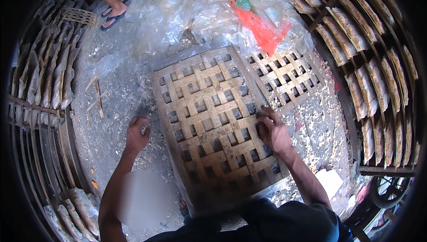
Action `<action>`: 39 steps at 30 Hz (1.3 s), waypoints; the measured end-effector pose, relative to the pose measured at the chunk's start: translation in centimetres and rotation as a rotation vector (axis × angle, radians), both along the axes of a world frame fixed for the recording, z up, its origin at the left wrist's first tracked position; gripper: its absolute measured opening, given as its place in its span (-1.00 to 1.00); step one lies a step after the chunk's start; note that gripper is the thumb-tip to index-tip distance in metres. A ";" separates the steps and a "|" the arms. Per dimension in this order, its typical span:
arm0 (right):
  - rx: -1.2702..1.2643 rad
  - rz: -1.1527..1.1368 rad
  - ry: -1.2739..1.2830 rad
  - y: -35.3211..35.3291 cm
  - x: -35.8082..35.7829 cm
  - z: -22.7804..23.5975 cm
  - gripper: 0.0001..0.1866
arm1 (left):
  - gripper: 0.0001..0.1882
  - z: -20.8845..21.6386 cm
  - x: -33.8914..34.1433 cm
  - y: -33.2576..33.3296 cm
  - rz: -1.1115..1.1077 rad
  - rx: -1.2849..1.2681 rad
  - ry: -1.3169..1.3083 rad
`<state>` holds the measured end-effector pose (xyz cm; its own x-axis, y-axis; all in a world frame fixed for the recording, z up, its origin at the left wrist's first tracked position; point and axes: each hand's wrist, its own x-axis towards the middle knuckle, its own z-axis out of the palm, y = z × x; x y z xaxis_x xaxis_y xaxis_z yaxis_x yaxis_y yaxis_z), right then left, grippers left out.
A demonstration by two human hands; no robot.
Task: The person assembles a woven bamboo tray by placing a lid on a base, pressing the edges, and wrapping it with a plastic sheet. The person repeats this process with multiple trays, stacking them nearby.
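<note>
A woven bamboo rack (209,117) with a wooden border lies in front of me, its near end close to my body. Around its right border my right hand (275,133) is closed, thumb and fingers bent at the edge. My left hand (138,134) hovers left of the rack, apart from it; its fingers are loosely curled, with a gap to the thumb and nothing held. A second woven bamboo rack (284,78) sits beyond the right border, partly covered by the first. Clear plastic sheet shows beneath the near edge of the first rack.
Shelves (356,50) of slabs line the right side; more slabs (49,70) stand at left above a slatted frame (42,144). Crumpled clear plastic (178,6) and a red plastic bag (262,28) lie at the far side. Another person's sandalled foot (116,16) is far left.
</note>
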<state>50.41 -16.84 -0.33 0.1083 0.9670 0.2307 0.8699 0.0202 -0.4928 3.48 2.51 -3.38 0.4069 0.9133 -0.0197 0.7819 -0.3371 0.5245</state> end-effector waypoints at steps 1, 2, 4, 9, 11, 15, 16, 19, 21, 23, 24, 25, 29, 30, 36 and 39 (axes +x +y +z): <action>-0.011 -0.012 0.004 0.0 -0.1 -0.2 -0.71 | -0.70 0.4 0.7 0.2 -0.025 0.042 -0.007; -0.021 -0.026 0.005 -0.2 0.0 -0.3 -0.70 | -0.69 1.1 1.9 0.3 -0.054 0.086 -0.015; -0.067 -0.061 0.019 -0.5 -0.1 0.0 -0.67 | -0.69 2.6 4.6 0.5 -0.116 0.157 -0.003; -0.055 -0.058 0.055 -0.4 -0.4 -0.3 -0.68 | -0.67 4.8 13.2 2.8 -0.251 0.243 0.041; -0.092 -0.084 0.080 -0.6 -0.4 -0.3 -0.68 | -0.64 4.7 18.3 3.2 -0.317 0.209 0.006; -0.030 -0.054 0.086 -0.6 -0.2 0.1 -0.68 | -0.54 4.8 27.3 2.7 -0.398 0.223 -0.014; -0.036 -0.045 0.095 -0.7 -0.2 0.0 -0.68 | -0.53 4.5 28.8 2.4 -0.403 0.208 -0.030; -0.001 -0.004 0.116 -0.6 0.2 -0.4 -0.67 | -0.49 3.4 32.5 1.8 -0.417 0.097 0.012; -0.008 0.000 0.132 -0.6 0.0 0.0 -0.66 | -0.47 2.1 33.3 1.5 -0.409 0.096 0.048; -0.004 0.008 0.140 -0.6 0.0 -0.1 -0.66 | -0.47 1.3 33.7 1.0 -0.388 0.185 0.052; -0.053 -0.002 0.126 -0.7 0.1 0.1 -0.65 | -0.49 1.1 33.8 1.0 -0.390 0.170 0.061; -0.041 0.004 0.131 -0.8 0.2 -0.1 -0.65 | -0.51 1.9 33.9 0.8 -0.396 0.152 0.071; 0.004 0.037 0.121 -0.7 0.5 0.0 -0.67 | -0.61 2.1 34.2 1.0 -0.451 0.194 0.148; 0.015 0.046 0.112 -0.6 0.4 0.0 -0.68 | -0.63 2.0 34.2 1.0 -0.457 0.225 0.157; -0.039 0.091 0.191 -0.6 1.5 0.4 -0.76 | -0.70 -1.3 34.8 1.3 -0.513 0.334 0.124; 0.028 0.159 0.251 -0.4 1.8 0.2 -0.75 | -0.73 -1.5 34.5 1.8 -0.499 0.209 0.030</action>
<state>52.25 -17.28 -0.11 0.0129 0.9701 0.2424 0.7056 0.1630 -0.6896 37.97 4.27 -4.85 0.7940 0.5953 0.1231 0.5141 -0.7656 0.3867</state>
